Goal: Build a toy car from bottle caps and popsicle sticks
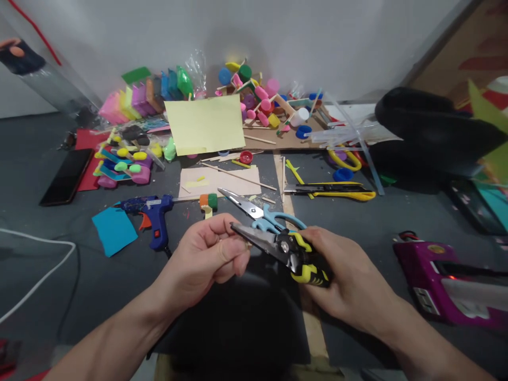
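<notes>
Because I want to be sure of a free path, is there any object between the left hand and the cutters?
Nothing visible: the cutters, held in the right hand, have their blades right at the fingers of the left hand. The scissors lie just beyond, not between.

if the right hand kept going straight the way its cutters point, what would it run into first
Most likely the left hand: the cutters in the right hand point at its fingers. Their tips overlap in this view, so touching or a gap is unclear.
</notes>
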A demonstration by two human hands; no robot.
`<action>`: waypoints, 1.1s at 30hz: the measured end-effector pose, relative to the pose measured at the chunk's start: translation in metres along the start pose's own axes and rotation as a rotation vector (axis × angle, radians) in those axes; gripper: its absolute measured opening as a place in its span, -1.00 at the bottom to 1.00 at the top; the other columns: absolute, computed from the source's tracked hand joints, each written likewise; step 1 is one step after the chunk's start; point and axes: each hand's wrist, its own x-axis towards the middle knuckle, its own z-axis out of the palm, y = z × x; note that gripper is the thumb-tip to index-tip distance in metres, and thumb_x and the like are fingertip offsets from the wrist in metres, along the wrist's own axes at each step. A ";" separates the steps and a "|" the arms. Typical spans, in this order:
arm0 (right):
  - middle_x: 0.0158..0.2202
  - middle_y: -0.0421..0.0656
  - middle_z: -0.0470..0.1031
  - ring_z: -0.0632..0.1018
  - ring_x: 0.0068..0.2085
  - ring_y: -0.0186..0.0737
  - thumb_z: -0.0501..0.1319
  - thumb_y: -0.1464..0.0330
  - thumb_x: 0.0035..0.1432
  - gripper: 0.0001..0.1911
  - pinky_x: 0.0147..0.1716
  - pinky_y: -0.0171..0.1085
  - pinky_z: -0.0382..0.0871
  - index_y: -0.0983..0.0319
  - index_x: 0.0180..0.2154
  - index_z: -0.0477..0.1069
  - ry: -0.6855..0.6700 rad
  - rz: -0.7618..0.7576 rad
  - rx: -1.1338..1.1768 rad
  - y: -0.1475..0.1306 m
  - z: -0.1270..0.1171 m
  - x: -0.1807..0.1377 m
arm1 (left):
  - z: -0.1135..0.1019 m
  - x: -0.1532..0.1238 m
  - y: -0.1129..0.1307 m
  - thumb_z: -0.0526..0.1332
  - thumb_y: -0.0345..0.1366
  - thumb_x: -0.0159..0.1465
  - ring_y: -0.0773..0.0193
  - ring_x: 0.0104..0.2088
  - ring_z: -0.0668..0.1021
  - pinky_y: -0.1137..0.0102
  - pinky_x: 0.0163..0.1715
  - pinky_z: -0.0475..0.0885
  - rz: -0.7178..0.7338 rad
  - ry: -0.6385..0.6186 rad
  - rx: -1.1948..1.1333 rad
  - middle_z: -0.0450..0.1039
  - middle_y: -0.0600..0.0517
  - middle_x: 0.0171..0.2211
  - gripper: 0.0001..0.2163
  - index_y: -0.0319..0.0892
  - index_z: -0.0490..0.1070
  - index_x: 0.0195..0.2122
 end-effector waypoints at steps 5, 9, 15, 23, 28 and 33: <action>-0.30 -0.14 0.48 0.50 -0.37 -0.20 0.19 0.44 0.02 -0.68 -0.39 -0.27 0.38 0.19 -0.12 0.29 -0.015 0.053 0.092 0.000 -0.001 0.002 | -0.001 0.000 -0.002 0.37 -0.23 0.24 0.58 -0.72 0.02 0.63 -0.72 -0.06 0.024 0.002 -0.029 0.29 0.19 -0.70 -0.81 -0.19 0.41 -0.38; -0.28 -0.11 0.47 0.50 -0.33 -0.16 0.20 0.45 -0.02 -0.70 -0.37 -0.25 0.38 0.18 -0.17 0.29 -0.075 0.046 0.110 0.000 -0.001 0.003 | -0.002 0.001 -0.001 0.35 -0.27 0.26 0.58 -0.72 0.03 0.63 -0.71 -0.05 0.011 0.008 -0.036 0.31 0.18 -0.70 -0.81 -0.19 0.38 -0.40; -0.29 -0.12 0.47 0.49 -0.32 -0.14 0.19 0.46 -0.01 -0.72 -0.36 -0.23 0.37 0.17 -0.19 0.27 -0.086 0.041 0.094 0.000 -0.002 0.003 | -0.001 -0.001 0.000 0.41 -0.23 0.19 0.58 -0.72 0.12 0.63 -0.70 -0.01 0.026 0.092 0.023 0.36 0.15 -0.68 -0.77 -0.20 0.38 -0.41; -0.42 -0.15 0.42 0.43 -0.46 -0.19 0.13 0.43 0.06 -0.87 -0.50 -0.26 0.26 0.14 -0.30 0.23 -0.040 0.007 -0.015 -0.003 -0.002 -0.001 | 0.000 -0.002 -0.003 0.42 -0.22 0.17 0.56 -0.71 0.17 0.62 -0.69 0.03 0.042 0.145 0.070 0.40 0.13 -0.66 -0.76 -0.20 0.40 -0.43; -0.45 -0.19 0.42 0.42 -0.50 -0.23 0.14 0.42 0.09 -0.89 -0.52 -0.28 0.25 0.15 -0.29 0.25 0.009 0.014 -0.018 -0.002 -0.002 -0.002 | 0.002 -0.002 -0.004 0.42 -0.18 0.16 0.55 -0.71 0.17 0.60 -0.70 0.03 0.062 0.164 0.094 0.34 0.16 -0.69 -0.74 -0.20 0.38 -0.43; -0.33 -0.13 0.47 0.49 -0.39 -0.18 0.19 0.41 0.04 -0.74 -0.42 -0.25 0.35 0.19 -0.17 0.29 -0.029 0.089 0.087 -0.002 -0.004 0.000 | 0.002 0.000 -0.004 0.42 -0.18 0.18 0.57 -0.72 0.16 0.62 -0.71 0.03 0.072 0.141 0.064 0.36 0.16 -0.68 -0.76 -0.20 0.42 -0.41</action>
